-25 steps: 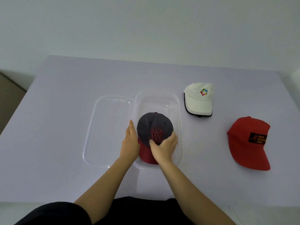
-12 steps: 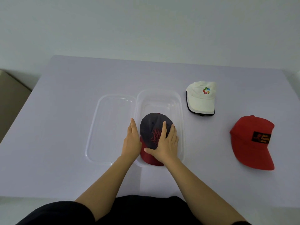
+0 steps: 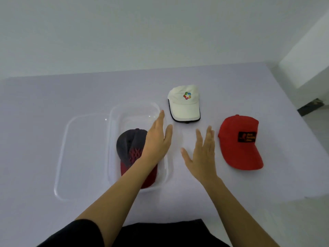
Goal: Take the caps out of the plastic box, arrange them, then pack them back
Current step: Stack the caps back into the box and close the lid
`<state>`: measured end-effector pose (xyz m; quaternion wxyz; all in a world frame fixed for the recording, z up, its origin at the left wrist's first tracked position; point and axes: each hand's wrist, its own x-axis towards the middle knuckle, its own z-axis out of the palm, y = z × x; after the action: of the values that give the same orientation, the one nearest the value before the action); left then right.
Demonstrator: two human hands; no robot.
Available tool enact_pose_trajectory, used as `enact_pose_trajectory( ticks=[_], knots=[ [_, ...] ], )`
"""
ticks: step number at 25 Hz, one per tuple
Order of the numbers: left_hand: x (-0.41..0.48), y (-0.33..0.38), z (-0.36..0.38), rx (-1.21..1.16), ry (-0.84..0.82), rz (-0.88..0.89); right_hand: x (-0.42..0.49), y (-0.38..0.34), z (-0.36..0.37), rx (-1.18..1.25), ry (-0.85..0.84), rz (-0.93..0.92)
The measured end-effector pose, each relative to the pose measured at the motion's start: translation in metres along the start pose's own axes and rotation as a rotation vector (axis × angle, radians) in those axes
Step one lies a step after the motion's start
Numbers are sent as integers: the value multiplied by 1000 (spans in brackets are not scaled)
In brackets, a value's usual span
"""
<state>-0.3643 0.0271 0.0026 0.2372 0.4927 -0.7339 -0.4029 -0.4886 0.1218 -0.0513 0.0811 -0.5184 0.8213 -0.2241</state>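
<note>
A dark grey cap with a red brim [image 3: 128,148] lies inside the clear plastic box [image 3: 114,125]. My left hand [image 3: 157,139] hovers flat and open over the box's right side, covering part of that cap. My right hand [image 3: 203,154] is open with fingers spread, over bare table between the box and the red cap [image 3: 239,142]. The red cap, with a black patch, lies on the table at the right. A white cap [image 3: 184,104] with a coloured logo lies behind my hands, right of the box.
The clear lid [image 3: 80,157] lies flat on the table against the box's left side. The lilac table [image 3: 44,104] ends at a pale wall behind and drops off at the right edge, where a floor shows.
Both hands have let go of the dark cap, which stays in the box. My right hand moved right out of the box; my left hand shifted right over it. The view tilted.
</note>
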Motion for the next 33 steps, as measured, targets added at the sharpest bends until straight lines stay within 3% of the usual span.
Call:
enact_pose_trajectory(
  ticks=[2,6,8,12,18,25,33],
  knots=[
    [11,18,37,-90,-115,-38,1,52,-19,-14,22,149],
    [37,49,105,-289,-463,-288,6,141,-53,-12,-51,391],
    [53,59,138,-328,-502,-343,12,175,-63,41,-139,480],
    [80,70,187,-405,-571,-452,16,213,-59,143,-327,457],
    [91,78,213,-478,-732,-513,9,221,-48,95,-289,444],
    [95,82,185,-474,-760,-452,5,198,-50,154,-181,357],
    [103,83,7,-375,-556,-217,34,54,-54,350,-104,97]
  ],
)
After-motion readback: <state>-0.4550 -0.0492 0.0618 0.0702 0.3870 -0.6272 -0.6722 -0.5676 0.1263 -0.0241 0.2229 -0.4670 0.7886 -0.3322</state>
